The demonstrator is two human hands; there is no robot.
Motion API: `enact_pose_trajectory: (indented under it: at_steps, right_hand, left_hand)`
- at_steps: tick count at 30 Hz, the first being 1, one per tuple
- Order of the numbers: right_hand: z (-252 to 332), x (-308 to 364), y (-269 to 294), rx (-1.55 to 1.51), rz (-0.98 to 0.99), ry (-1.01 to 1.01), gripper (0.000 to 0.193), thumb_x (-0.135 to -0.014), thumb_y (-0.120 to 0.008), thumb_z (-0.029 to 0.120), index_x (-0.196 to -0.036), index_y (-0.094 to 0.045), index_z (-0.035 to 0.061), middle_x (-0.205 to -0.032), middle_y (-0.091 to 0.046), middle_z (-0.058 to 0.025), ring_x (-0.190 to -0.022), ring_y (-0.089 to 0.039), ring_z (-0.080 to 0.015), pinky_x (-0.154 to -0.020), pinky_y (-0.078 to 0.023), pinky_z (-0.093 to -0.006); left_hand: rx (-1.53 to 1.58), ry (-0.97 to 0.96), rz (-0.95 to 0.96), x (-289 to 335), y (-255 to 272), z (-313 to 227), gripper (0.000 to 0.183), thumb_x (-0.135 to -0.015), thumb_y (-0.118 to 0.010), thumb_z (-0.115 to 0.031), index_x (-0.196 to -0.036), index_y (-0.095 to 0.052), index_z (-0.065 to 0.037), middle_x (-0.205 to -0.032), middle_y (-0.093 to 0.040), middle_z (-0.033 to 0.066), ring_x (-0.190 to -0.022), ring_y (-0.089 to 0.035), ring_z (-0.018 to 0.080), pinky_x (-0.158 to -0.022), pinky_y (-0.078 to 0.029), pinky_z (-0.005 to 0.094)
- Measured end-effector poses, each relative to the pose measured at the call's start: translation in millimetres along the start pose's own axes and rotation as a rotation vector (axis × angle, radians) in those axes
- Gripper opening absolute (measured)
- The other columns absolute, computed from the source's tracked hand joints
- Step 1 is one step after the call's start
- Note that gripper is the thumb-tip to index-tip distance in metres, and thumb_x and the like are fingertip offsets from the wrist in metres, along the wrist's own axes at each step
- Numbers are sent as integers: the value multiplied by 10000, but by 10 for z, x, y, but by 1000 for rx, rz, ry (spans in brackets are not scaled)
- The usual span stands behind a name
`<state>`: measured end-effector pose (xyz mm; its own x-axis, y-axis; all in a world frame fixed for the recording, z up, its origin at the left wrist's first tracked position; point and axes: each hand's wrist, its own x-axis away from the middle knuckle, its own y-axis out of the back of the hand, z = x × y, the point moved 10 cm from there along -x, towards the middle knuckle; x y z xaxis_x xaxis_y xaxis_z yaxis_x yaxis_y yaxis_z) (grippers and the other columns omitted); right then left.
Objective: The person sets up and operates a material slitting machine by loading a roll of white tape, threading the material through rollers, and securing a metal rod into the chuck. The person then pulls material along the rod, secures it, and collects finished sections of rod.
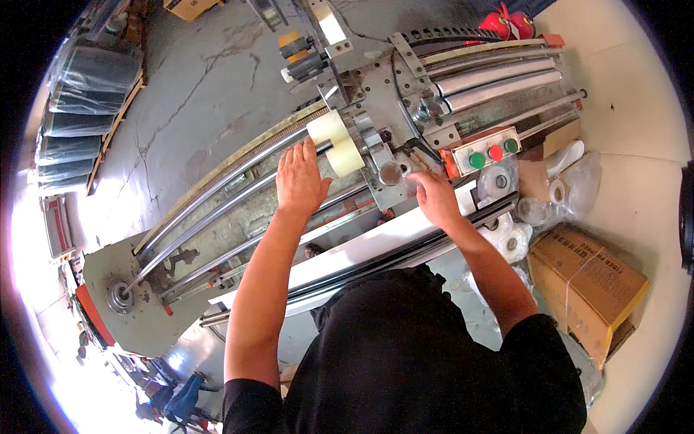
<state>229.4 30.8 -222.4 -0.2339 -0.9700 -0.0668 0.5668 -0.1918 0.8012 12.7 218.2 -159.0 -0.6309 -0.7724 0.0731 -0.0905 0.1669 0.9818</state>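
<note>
Nearest the camera, a black shirt (pixel 405 354) is worn by the person, and both bare forearms are stretched forward over a long machine. Beneath them, a white strip (pixel 376 242) and a dark rail (pixel 361 270) are laid along the machine's near side.

Beyond these, the right hand (pixel 437 199) is held beside a round metal knob (pixel 390 173), with its thumb side turned toward the knob. The other fingers are mostly hidden, and whether anything is pinched or touched by them cannot be told. The left hand (pixel 300 179) is held out flat, palm down, over the metal rods (pixel 217 215); its fingers are stretched and kept nearly together, with the thumb set apart. Its fingertips are brought right up to the left side of two cream rollers (pixel 345 158), but contact cannot be told for certain. The rollers are mounted side by side at the middle of the machine, just left of the knob.

To the right of the knob, a control box (pixel 486 149) is fitted with two green buttons and a red one between them. Farther right, plastic-wrapped rolls (pixel 499 181) are gathered near a cardboard box (pixel 593 275).

Across the gray floor (pixel 210 94), dark wrapped bundles (pixel 94 101) are stacked at the far left, and red fire extinguishers (pixel 510 25) are placed at the far right.
</note>
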Motion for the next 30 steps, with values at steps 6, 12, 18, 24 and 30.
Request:
enact_pose_trajectory:
  at_steps: [6,12,18,24,30]
  right_hand:
    - [-163,-326,-340,102,106,263,411,-909,-595,-14,-1293,-673,108,-1354,-696,-143,-1307,-635,-346,-1106,-515,-459]
    - [-266,-295,-394,169,59,354,418,-948,-607,70,-1343,-679,185,-1302,-735,-117,-1278,-668,-328,-1068,-555,-439]
    - [-250,-215,-112,-100,-49,-13,415,-948,-717,87,-1354,-643,132,-1197,-778,-109,-1172,-691,-317,-1032,-459,-478]
    - [158,309,363,-310,-215,-215,397,-976,-749,123,-1333,-595,42,-1114,-754,-114,-916,-698,-261,-920,-487,-434]
    - [658,361,505,-632,-157,-273,387,-992,-751,104,-1323,-577,8,-1118,-758,-150,-961,-748,-208,-861,-580,-338]
  left_hand:
    - [40,16,84,-18,8,23,934,-801,-901,-280,-1529,-406,32,-1445,-561,222,-1374,-535,388,-1198,-408,474]
    - [364,59,200,-177,19,227,1082,-866,-838,-385,-1637,-206,35,-1295,-688,239,-1159,-685,422,-1077,-526,506]
    - [533,38,447,-477,-197,329,1149,-988,-710,-568,-1688,-16,23,-1026,-750,230,-946,-743,350,-913,-560,413]
    - [827,91,553,-502,-413,371,1044,-1057,-674,-444,-1699,23,-6,-952,-758,171,-793,-730,239,-806,-567,378]
    - [1034,187,721,-555,-423,315,1030,-1065,-691,-345,-1715,58,-67,-950,-738,137,-741,-673,188,-683,-525,323]
